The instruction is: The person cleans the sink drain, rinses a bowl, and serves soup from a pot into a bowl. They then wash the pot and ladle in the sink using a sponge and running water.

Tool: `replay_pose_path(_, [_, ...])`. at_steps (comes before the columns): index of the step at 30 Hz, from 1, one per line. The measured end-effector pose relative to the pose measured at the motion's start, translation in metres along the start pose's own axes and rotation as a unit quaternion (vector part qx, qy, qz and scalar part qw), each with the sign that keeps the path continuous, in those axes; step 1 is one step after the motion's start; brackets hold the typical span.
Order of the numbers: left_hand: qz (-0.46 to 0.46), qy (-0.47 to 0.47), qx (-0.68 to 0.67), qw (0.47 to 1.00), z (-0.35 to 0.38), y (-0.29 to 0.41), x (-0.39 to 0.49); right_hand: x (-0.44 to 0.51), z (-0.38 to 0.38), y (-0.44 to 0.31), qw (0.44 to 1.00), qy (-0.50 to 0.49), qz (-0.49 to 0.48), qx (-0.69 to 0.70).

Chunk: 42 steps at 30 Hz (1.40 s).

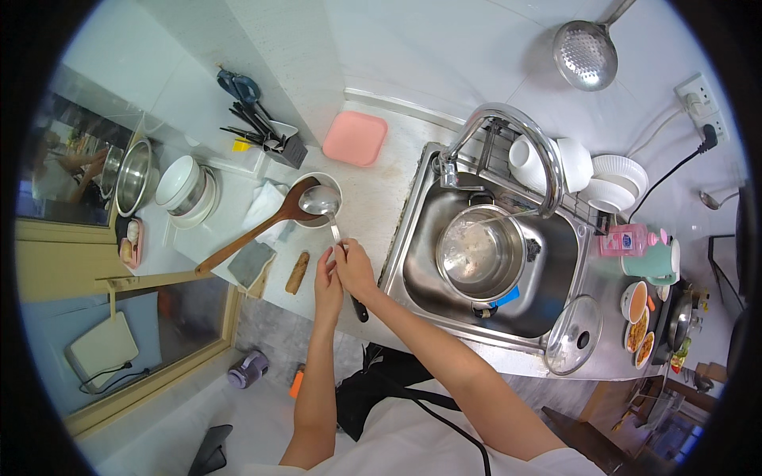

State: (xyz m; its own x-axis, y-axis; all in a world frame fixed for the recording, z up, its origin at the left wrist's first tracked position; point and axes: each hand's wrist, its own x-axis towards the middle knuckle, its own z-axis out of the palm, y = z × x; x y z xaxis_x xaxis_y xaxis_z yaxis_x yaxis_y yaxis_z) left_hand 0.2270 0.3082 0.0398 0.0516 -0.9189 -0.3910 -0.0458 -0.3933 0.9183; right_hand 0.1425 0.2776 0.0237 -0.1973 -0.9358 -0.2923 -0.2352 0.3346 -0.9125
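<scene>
Both hands meet at the handle of a metal ladle (pixel 320 200), whose bowl lies over a white bowl (pixel 337 185) on the counter. My right hand (pixel 353 269) grips the handle; my left hand (pixel 328 282) is against it just below, its exact hold partly hidden. The handle's black end sticks out beneath the hands. A wooden spatula (pixel 250 235) rests across the same bowl, its handle pointing down-left. Near my left hand lies a brown, rough cylindrical piece (pixel 297 273). In the sink, water runs from the faucet (pixel 550 160) into a metal pot (pixel 481 253).
A pink tray (pixel 355 138) and a utensil holder (pixel 289 149) stand behind. The sink (pixel 411 238) is to the right, with a glass lid (pixel 573 334) at its corner. A dish rack (pixel 494 154) holds white bowls. Stacked bowls (pixel 178 181) stand left, near a grey cloth (pixel 251 265).
</scene>
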Motion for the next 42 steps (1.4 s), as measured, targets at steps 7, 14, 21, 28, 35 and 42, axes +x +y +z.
replay_pose_path(7, [0.088,0.116,0.075,0.986,0.002,-0.008,0.0,-0.011,-0.038,-0.007,0.998,0.043,-0.034,0.019])
replay_pose_path(14, [0.197,0.081,0.18,0.96,0.065,0.053,-0.036,-0.06,-0.193,0.101,0.968,0.224,0.003,-0.115])
replay_pose_path(21, [0.154,-0.246,0.315,0.904,0.14,-0.011,-0.055,-0.086,-0.337,0.302,0.78,0.39,0.466,-0.151])
replay_pose_path(28, [0.172,-0.293,0.465,0.817,0.157,-0.048,-0.059,-0.062,-0.338,0.35,0.831,0.258,0.484,-0.099])
replay_pose_path(35, [0.248,-0.253,0.477,0.804,0.167,-0.066,-0.047,-0.078,-0.385,0.234,0.858,0.465,0.161,-0.149])
replay_pose_path(42, [0.239,-0.2,0.409,0.858,0.174,-0.066,-0.044,-0.031,-0.349,0.171,0.943,0.281,0.118,-0.133])
